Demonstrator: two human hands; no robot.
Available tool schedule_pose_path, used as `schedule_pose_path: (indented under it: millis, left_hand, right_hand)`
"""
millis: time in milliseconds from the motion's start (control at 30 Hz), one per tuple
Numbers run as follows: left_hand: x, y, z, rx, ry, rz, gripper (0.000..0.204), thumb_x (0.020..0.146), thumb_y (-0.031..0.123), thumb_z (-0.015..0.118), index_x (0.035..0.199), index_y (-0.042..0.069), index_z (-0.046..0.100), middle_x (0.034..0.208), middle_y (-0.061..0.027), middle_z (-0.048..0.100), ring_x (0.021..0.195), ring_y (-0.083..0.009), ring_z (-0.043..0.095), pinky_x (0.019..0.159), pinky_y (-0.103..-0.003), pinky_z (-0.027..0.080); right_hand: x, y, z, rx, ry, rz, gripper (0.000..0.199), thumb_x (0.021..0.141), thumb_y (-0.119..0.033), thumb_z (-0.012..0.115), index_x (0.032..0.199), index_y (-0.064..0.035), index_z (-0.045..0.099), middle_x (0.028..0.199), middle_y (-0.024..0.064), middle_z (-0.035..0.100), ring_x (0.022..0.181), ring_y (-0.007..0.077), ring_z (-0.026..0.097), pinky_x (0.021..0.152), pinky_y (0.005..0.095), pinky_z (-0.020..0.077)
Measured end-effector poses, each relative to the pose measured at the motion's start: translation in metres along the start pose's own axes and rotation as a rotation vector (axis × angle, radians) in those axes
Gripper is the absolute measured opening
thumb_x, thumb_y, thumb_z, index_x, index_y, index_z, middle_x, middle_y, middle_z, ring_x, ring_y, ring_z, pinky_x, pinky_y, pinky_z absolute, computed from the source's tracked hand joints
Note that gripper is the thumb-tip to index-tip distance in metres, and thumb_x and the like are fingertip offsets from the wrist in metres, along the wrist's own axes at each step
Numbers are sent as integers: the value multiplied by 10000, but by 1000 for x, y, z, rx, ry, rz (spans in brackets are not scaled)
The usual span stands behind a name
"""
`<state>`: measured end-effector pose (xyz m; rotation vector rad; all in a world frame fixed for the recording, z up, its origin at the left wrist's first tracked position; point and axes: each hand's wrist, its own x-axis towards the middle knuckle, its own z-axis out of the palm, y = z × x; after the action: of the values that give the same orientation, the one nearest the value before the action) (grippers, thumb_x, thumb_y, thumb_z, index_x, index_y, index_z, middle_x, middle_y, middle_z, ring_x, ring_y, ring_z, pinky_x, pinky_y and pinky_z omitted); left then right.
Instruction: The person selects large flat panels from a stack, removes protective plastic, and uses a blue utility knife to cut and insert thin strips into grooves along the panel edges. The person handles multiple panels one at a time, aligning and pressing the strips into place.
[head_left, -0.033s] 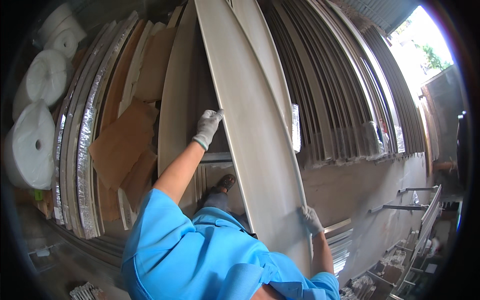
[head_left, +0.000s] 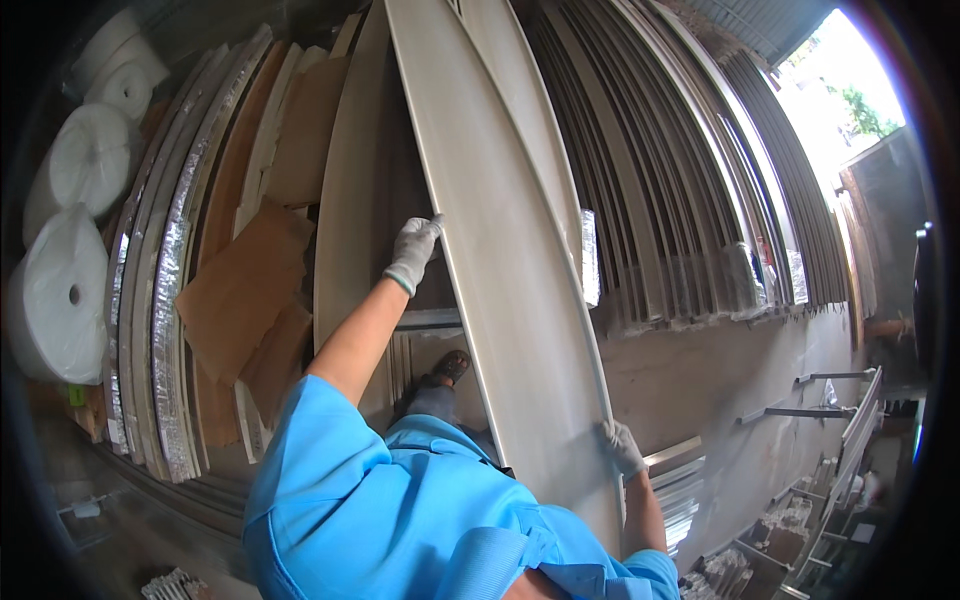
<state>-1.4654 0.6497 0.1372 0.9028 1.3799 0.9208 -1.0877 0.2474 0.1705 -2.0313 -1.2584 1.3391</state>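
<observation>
Left hand (head_left: 412,252), gloved, grip clamped on left edge of long pale panel (head_left: 500,300), up high. Right hand (head_left: 622,448), gloved, grip closed round panel's right edge, low down. Panel tilted out from stack of similar boards (head_left: 690,200), held on edge between both hands, lower end hidden behind blue shirt (head_left: 400,520). Judged: pulled free of stack, in hand, not yet set down anywhere. Brown cardboard sheets (head_left: 240,290), foil-edged boards (head_left: 165,300), white foam rolls (head_left: 70,290) at left.

Blue shirt, grey gloves (head_left: 412,252) (knit, green-cuffed).
</observation>
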Motion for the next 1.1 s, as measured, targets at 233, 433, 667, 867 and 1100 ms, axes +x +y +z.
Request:
schedule_pose_path:
  millis: [233, 433, 667, 867, 1100]
  left_hand:
    - [47, 10, -1, 150, -37, -132, 487, 894, 422, 733, 1166, 48, 579, 1095, -94, 645, 927, -254, 643, 769, -447, 558]
    - [39, 16, -2, 117, -6, -178, 903, 875, 423, 748, 1496, -77, 323, 1468, -232, 460, 1308, -324, 496, 971, -473, 500]
    - [92, 19, 7, -81, -97, -213, 794, 813, 488, 794, 1316, -79, 560, 1335, -211, 588, 1283, -287, 511, 1073, -421, 407]
    - [119, 17, 38, -342, -49, -137, 683, 855, 386, 776, 1315, -64, 549, 1257, -188, 626, 1158, -279, 609, 989, -410, 504]
    - [24, 28, 49, -483, -331, -168, 620, 978, 456, 562, 1393, -1, 497, 1371, -149, 567, 1255, -301, 542, 1042, -457, 457]
  right_hand:
    - [-43, 9, 5, 276, -77, 401, 478, 958, -563, 597, 830, -102, 584, 695, -84, 440, 626, 52, 374, 561, 255, 342]
    - [61, -44, 13, 220, 15, 189, 483, 1002, -533, 521, 829, -92, 617, 692, -73, 495, 636, 43, 443, 558, 247, 376]
    - [118, -53, 43, 165, 130, 331, 601, 996, -618, 482, 757, -86, 628, 654, -66, 533, 608, 47, 475, 544, 249, 389]
    - [101, -41, 58, -18, 479, 295, 545, 973, -537, 585, 749, -54, 699, 578, -9, 547, 579, 66, 513, 534, 290, 410]
    - [0, -57, 29, -139, 630, 266, 458, 927, -552, 600, 840, -124, 736, 689, 126, 668, 693, 314, 679, 627, 428, 501]
